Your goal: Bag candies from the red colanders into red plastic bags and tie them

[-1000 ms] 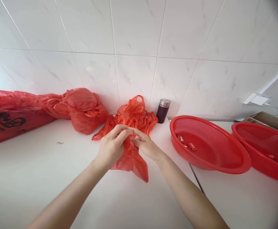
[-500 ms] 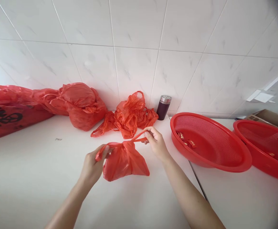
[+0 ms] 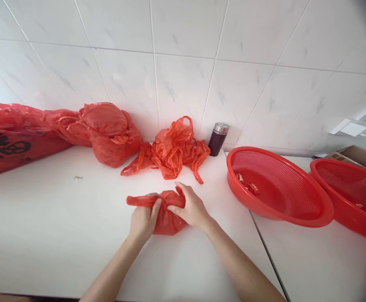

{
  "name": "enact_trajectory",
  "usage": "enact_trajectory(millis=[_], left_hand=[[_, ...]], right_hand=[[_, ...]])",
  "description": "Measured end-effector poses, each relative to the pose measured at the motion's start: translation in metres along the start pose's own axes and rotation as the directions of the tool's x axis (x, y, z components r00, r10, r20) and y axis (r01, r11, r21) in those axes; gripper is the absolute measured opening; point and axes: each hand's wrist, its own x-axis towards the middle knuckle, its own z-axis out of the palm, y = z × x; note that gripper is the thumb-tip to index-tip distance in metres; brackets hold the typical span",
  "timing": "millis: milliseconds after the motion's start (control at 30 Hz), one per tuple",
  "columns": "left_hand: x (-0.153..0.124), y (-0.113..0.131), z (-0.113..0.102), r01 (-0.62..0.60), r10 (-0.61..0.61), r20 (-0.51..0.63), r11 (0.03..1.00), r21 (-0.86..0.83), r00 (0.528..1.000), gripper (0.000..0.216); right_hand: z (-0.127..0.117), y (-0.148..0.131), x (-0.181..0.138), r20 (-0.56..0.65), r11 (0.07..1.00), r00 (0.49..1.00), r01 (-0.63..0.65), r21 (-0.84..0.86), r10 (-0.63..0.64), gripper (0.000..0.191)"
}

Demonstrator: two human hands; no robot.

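Note:
A small red plastic bag [image 3: 169, 226] with something inside sits on the white table in front of me. My left hand [image 3: 142, 220] is closed on its left side, thumb pressed near the gathered neck. One twisted handle sticks out leftward past that hand's fingers. From the right, my right hand [image 3: 191, 206] grips the bag's upper side, its thumb against the gathered plastic and its forefinger raised; a bit of red plastic shows by the fingers. The bag's contents are hidden.
Crumpled red plastic bags [image 3: 170, 153] lie by the tiled wall, beside a dark thermos [image 3: 218, 140]. Filled red bags [image 3: 107, 130] stand at left. Two red baskets, a near one [image 3: 283, 184] with small red packets and a farther one [image 3: 349, 201], stand right, before a cardboard box [image 3: 363, 157].
My right hand has moved left and down from the stretched right handle onto the bag. My left hand has shifted right, towards the neck. The view has tilted slightly down.

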Motion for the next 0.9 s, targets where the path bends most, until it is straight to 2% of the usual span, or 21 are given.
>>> enact_trajectory(millis=[67, 133, 267, 367, 567, 733, 900], left_hand=[[0.004, 0.0, 0.005, -0.009, 0.006, 0.048, 0.999, 0.051, 0.999, 0.032], [0.009, -0.001, 0.006, -0.005, -0.001, 0.071, 0.996, 0.089, 0.997, 0.035], [0.023, -0.001, 0.002, 0.003, -0.018, 0.117, 0.992, 0.126, 0.993, 0.037], [0.035, -0.002, 0.002, 0.016, -0.035, 0.142, 0.99, 0.137, 0.989, 0.04], [0.043, -0.008, 0.007, 0.111, -0.138, 0.162, 0.98, 0.164, 0.977, 0.059], [0.041, -0.012, 0.005, 0.086, -0.11, 0.184, 0.987, 0.133, 0.977, 0.058], [0.044, -0.018, 0.006, 0.099, -0.13, 0.159, 0.977, 0.188, 0.979, 0.055]], right_hand=[[0.004, 0.002, -0.002, 0.051, 1.0, 0.998, 0.024, 0.014, -0.025, 0.047], [0.002, 0.006, 0.001, 0.084, 0.993, 0.996, 0.017, 0.114, -0.027, 0.031], [-0.007, 0.011, 0.015, 0.115, 0.97, 0.992, 0.013, 0.244, -0.042, 0.022], [-0.01, 0.015, 0.025, 0.113, 0.963, 0.994, -0.024, 0.269, -0.006, 0.018], [-0.017, 0.022, 0.031, 0.121, 0.968, 0.992, -0.053, 0.244, 0.024, 0.016], [-0.034, 0.037, 0.032, 0.141, 0.974, 0.989, -0.072, 0.216, 0.042, 0.019], [-0.043, 0.044, 0.033, 0.179, 0.974, 0.981, -0.104, 0.199, 0.068, 0.021]])
